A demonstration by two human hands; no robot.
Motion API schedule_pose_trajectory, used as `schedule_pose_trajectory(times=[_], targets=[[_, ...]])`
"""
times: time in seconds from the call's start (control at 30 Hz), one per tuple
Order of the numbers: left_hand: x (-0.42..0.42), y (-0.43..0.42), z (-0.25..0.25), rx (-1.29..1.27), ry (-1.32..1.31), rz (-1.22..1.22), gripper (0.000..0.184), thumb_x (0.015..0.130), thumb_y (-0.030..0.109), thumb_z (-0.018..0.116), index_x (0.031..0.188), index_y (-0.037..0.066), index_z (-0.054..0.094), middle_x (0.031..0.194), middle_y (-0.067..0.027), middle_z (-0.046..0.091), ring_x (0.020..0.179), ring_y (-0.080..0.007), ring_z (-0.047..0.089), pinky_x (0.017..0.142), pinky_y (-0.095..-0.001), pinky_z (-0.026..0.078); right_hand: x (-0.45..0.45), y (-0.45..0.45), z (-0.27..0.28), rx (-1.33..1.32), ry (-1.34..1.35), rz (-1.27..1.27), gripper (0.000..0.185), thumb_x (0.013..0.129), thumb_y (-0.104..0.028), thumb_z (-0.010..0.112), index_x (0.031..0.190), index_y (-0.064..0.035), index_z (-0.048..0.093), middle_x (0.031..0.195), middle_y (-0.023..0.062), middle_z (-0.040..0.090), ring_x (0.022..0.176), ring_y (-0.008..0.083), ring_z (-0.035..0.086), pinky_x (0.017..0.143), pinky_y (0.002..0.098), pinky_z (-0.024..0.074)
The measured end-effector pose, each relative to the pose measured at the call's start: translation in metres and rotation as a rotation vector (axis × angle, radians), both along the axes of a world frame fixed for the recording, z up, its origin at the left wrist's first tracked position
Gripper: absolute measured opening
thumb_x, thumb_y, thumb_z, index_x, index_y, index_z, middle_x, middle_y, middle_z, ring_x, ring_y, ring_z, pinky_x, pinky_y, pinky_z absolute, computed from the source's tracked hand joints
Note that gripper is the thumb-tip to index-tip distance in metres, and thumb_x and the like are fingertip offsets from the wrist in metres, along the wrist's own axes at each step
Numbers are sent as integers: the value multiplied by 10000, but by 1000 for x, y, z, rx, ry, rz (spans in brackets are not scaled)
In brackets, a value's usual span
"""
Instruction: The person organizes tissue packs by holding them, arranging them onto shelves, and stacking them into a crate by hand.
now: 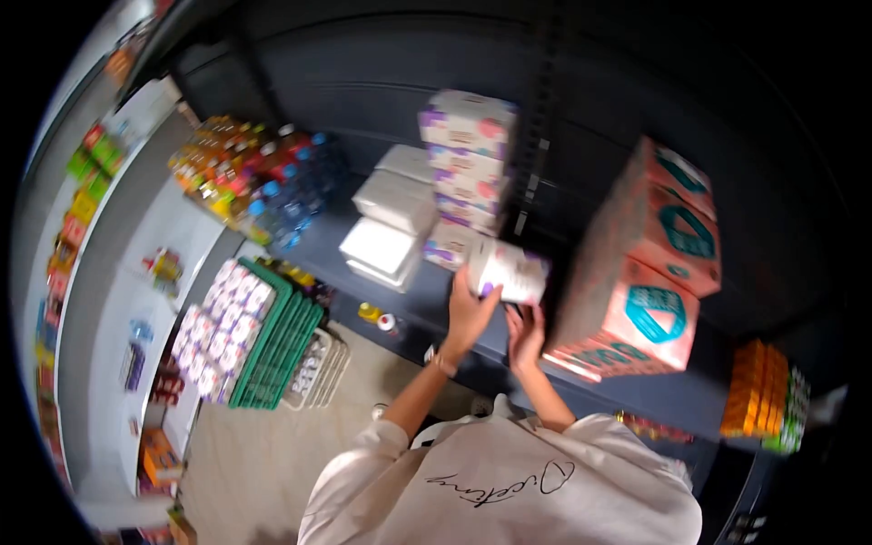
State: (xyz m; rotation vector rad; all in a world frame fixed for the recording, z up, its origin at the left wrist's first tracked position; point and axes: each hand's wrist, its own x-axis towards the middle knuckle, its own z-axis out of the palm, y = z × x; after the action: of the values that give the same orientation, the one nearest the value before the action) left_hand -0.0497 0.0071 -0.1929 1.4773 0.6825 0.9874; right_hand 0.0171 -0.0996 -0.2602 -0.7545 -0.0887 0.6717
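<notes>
A white tissue pack (509,272) with purple marks is between my hands at the front of the dark shelf (345,263). My left hand (472,313) grips its left side, thumb across the near face. Under its near right edge, my right hand (526,334) supports it with the fingers pointing up; some fingertips are hidden. Just behind stands a column of similar tissue packs (468,163). Left of that column are plain white packs (395,202) in stacks. The printing on the packs is blurred.
Large pink cartons (627,282) stand close to my right hand. Drink bottles (286,204) crowd the shelf at left. Green crates (277,336) bearing more tissue packs (222,331) stand on the floor, beside a white basket (318,368). Orange packages (756,386) sit at far right.
</notes>
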Motion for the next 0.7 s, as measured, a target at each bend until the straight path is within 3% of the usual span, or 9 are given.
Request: schedule_pose_trajectory(times=[0.07,0.1,0.17,0.27,0.4,0.53,0.57,0.7], targets=[[-65,-13,13,-28,43,72,597,747,151,688,1236,-22,392,1065,-160,541,952,-219,537,818,-306,442,-31,-2,31,-116,-190,24,600,910,-440,376,1384,-90,259,1319,83,401,1130,185,449,949,328,344],[-94,-18,9,-182,-23,84,581,765,139,671,1243,-19,383,1082,-140,532,951,-189,528,809,-282,444,-50,1,47,-104,-253,65,603,899,-468,371,1359,-81,326,1291,73,448,1134,167,458,965,315,350],[-149,-28,-7,-385,-54,139,555,795,121,642,1258,-13,366,1111,-116,516,955,-151,520,795,-252,450,-79,5,28,-123,-250,351,585,903,-464,367,1342,-78,339,1279,83,457,1109,165,479,881,296,405],[-217,-47,-23,-483,-4,312,542,810,111,625,1267,-6,358,1123,-112,509,965,-147,518,799,-254,455,-128,19,26,-308,-144,723,526,908,-358,408,1364,-134,271,1246,48,457,1132,181,458,934,318,377],[-298,-41,-28,-615,-2,498,529,820,115,615,1267,-3,357,1123,-108,510,977,-150,517,816,-266,454,-200,65,27,-298,-124,931,550,888,-233,496,1366,-138,241,1236,68,427,1118,152,433,901,274,382],[-379,-13,-37,-591,-53,616,506,829,154,606,1261,17,381,1067,-63,531,917,-116,504,757,-233,429,-275,122,29,-249,-190,1131,588,871,-286,517,1366,-138,235,1249,85,400,1147,157,405,912,278,375],[-393,-5,-37,-490,-18,677,352,856,208,561,1150,41,465,875,-9,538,760,-90,489,659,-240,416,-294,135,27,-263,-225,1147,600,867,-312,517,1365,-138,233,1251,83,398,1134,155,416,913,279,374],[-458,22,-17,-547,-69,732,340,865,227,555,1143,48,472,895,-5,537,802,-85,486,724,-246,410,-365,179,25,-179,-219,1203,532,890,-236,471,1349,-105,236,1271,81,400,1187,170,396,958,316,355]])
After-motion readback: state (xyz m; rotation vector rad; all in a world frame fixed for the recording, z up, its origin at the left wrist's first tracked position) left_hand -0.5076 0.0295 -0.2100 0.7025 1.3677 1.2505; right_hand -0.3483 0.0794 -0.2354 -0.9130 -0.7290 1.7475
